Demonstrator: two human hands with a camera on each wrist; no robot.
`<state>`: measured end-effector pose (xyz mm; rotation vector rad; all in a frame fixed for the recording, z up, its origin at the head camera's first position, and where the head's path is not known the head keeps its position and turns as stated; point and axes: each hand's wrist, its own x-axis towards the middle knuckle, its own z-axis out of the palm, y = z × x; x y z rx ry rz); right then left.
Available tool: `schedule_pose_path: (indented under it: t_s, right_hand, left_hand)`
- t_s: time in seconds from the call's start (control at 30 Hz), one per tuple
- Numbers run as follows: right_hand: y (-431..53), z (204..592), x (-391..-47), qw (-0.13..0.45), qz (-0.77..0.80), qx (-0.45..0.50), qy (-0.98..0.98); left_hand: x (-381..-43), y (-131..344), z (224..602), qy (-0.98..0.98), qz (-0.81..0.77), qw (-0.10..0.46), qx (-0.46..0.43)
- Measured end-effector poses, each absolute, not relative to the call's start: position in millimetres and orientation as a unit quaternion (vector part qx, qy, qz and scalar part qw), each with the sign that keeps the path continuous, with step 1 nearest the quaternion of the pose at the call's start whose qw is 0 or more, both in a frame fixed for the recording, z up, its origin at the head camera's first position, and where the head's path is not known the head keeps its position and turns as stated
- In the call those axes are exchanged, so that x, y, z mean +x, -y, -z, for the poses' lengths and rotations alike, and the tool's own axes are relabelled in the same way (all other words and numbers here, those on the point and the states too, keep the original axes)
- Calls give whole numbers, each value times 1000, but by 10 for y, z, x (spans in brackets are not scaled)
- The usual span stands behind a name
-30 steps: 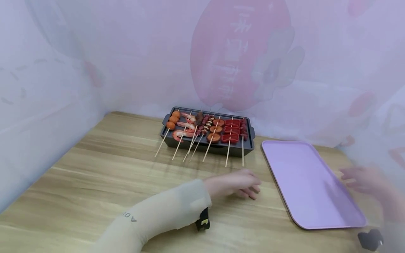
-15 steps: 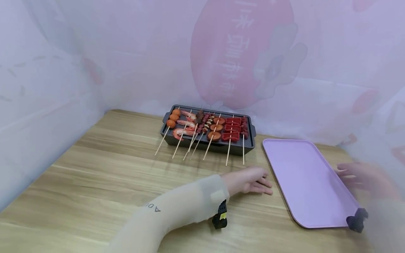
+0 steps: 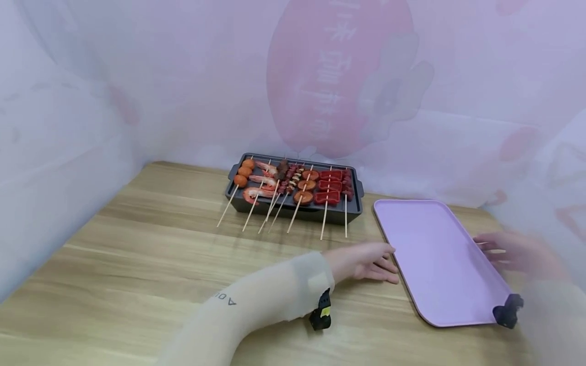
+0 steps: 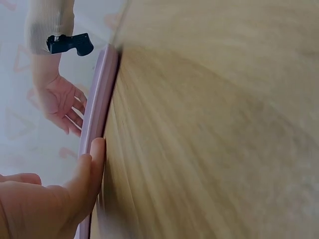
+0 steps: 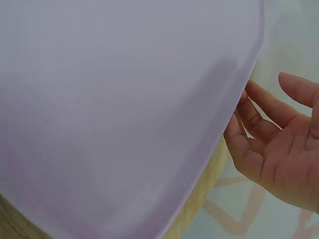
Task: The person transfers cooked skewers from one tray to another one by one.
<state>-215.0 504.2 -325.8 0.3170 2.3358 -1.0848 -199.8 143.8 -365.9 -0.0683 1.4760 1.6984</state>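
Observation:
A light purple rectangular tray (image 3: 439, 269) lies on the wooden table at the right in the head view. Against its left rim are the fingertips of my left hand (image 3: 366, 262); in the left wrist view this hand (image 4: 50, 204) has its fingers extended along the tray's edge (image 4: 97, 99). On the opposite side is my right hand (image 3: 517, 251), blurred in the head view. In the right wrist view, the slightly bent fingers of the right hand (image 5: 284, 139) touch the tray's outer edge, thumb apart. Some fingertips are hidden behind the rim.
A black grill pan (image 3: 293, 211) with several food skewers (image 3: 304, 185) stands at the back, left of the tray. Skewer sticks jut over its front edge. Printed fabric walls (image 3: 206, 76) close off the back and sides of the table (image 3: 137, 264).
My left hand has moved right to the tray's left rim. My right hand has come leftward to the right rim. The head view has shifted slightly; the skewers stay on the pan.

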Motion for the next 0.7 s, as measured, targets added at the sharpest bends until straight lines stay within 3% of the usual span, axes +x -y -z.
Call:
schedule_pose_path:
  t_s: [0.7]
  right_hand:
    - [-4993, 3445, -2175, 261, 371, 123, -883]
  left_hand:
    - [-1890, -1489, 3723, -533, -712, 453, -60]
